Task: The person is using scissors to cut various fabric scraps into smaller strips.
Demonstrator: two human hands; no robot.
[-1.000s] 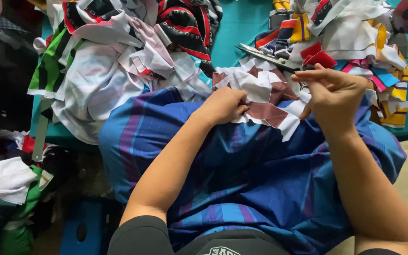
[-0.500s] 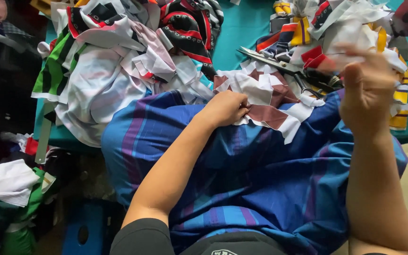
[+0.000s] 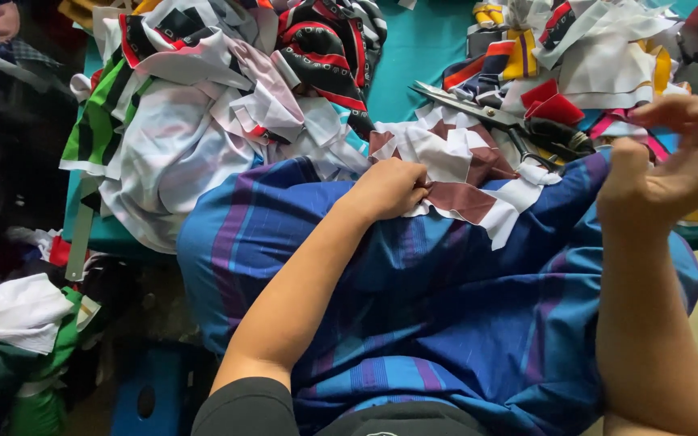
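My left hand [image 3: 391, 187] is closed on a white and maroon checked fabric piece [image 3: 458, 173] that lies on a blue and purple striped cloth [image 3: 414, 315] spread over my lap. My right hand [image 3: 676, 165] is raised at the right with its fingers spread, holding nothing that I can see. Black-handled scissors [image 3: 498, 121] lie on the teal table [image 3: 422, 48] just beyond the checked piece, between my two hands.
A heap of white, green, red and black fabric pieces [image 3: 195, 105] covers the table's left half. More coloured scraps [image 3: 575, 48] are piled at the back right. Loose cloth [image 3: 18, 315] and a blue stool [image 3: 151, 396] sit on the floor at the left.
My right hand has lifted off the checked piece and swung out to the right, fingers opening. My left hand has stayed put on the fabric.
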